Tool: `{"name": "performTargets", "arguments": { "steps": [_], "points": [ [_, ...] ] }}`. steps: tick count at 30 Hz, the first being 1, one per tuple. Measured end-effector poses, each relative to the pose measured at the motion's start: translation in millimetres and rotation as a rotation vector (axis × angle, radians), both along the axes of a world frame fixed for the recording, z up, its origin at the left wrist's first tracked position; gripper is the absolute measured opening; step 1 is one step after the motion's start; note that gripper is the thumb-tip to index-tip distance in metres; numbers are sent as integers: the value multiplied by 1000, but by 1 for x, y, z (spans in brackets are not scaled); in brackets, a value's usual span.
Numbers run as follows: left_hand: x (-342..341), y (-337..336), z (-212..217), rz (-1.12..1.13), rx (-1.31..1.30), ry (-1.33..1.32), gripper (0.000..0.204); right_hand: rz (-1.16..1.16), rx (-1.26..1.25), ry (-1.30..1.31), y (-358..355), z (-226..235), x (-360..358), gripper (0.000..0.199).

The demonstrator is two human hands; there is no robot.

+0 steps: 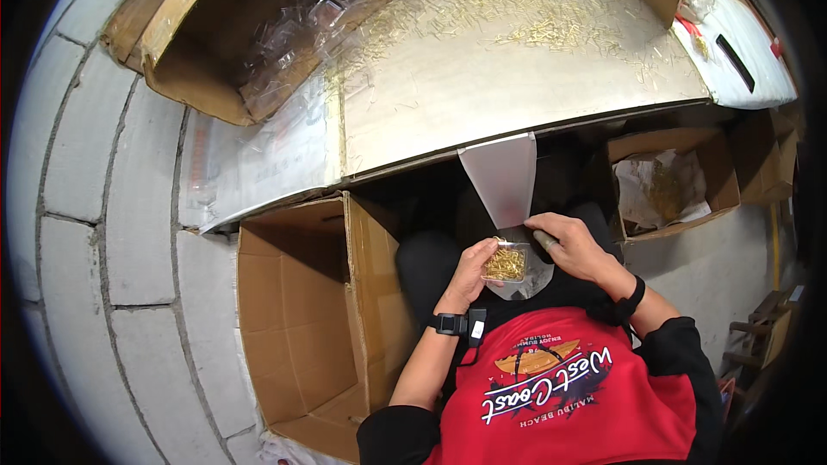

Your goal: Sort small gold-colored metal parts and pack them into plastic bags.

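Okay, our left hand (469,271) grips the clear box (526,263) of gold bits (505,265) above our lap (424,269); our right hand (573,247), apart, sits by the chute (504,176), grip unclear.

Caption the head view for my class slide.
Left hand holds a clear box of golden pieces; right hand beside a white chute.

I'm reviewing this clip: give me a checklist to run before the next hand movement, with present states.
1. Left hand holding the clear box: ok.
2. Gold-coloured pieces inside it: ok.
3. Box lid closed: cannot tell.
4. Right hand gripping the translucent chute: cannot tell; fingertips are at its lower end.
5. More clear containers available: ok, in the cardboard box at upper left.
6. Tabletop free of loose pieces: not ok.
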State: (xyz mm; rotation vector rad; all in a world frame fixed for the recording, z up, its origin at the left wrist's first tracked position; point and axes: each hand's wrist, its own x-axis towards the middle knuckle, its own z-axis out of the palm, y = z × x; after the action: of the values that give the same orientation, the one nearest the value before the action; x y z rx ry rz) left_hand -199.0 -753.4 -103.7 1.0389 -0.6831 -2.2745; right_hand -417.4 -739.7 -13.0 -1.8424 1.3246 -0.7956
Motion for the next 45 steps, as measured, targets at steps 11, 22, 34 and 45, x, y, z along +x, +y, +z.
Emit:
{"name": "performTargets", "arguments": {
  "steps": [11,22,34,45],
  "points": [
    [-10,0,76,207,-131,-89,44,92,-401,81,1,18,54,50],
    [-12,6,77,331,-166,-43,37,69,-295,-304,-3,24,40,43],
    [-11,15,78,138,-215,-90,40,-74,352,-328,-19,13,43,13],
    [-16,11,80,267,-164,26,34,233,-183,0,-23,33,41,26]
  ]
}}
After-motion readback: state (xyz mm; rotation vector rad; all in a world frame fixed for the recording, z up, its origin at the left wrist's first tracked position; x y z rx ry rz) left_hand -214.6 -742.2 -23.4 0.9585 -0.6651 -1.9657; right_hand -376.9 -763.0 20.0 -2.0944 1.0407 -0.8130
